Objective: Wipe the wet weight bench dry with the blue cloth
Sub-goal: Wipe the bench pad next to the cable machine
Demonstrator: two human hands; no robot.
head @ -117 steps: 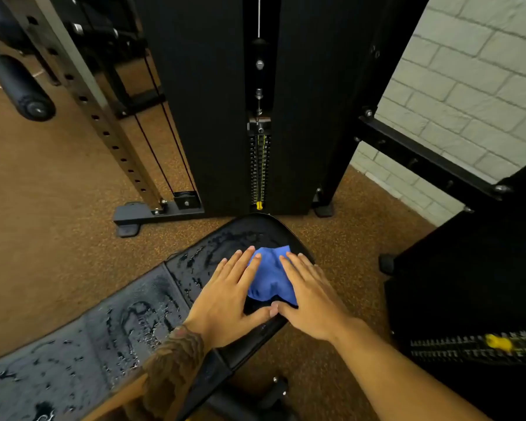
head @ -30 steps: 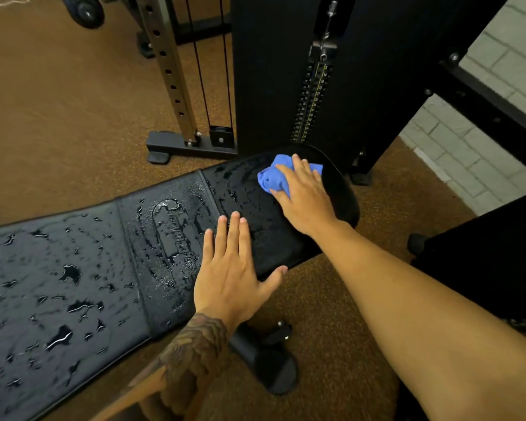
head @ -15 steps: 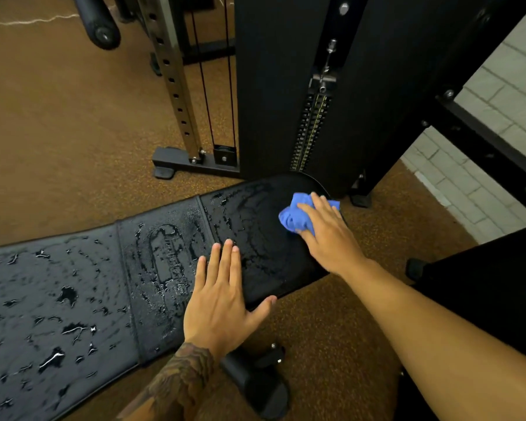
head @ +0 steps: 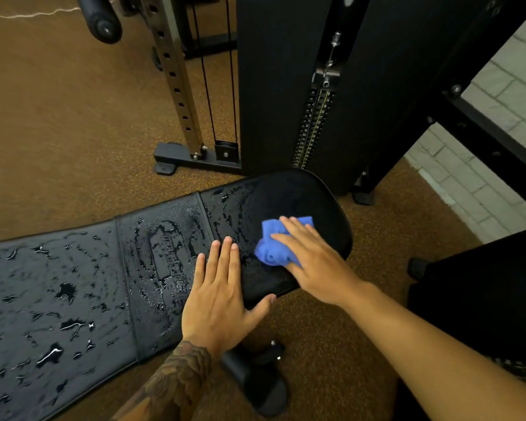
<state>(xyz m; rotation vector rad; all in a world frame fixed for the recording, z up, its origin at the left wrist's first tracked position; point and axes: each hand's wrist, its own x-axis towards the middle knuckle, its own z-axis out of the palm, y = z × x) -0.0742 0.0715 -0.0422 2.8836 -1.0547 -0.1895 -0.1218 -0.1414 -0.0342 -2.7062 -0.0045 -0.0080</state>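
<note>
Bench foot nearest, on brown floor. Weight bench runs left to right; left and middle pads beaded with water, right end pad mostly dull. Left hand flat on the end pad's near edge, fingers straight, together, holding nothing. Just right of it, right hand presses the bunched blue cloth onto the end pad, fingers extended over it. Beyond: weight stack.

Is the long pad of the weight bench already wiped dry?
No, water drops and puddles lie all over the long pad of the weight bench, while the right hand presses the blue cloth at its end.
</note>
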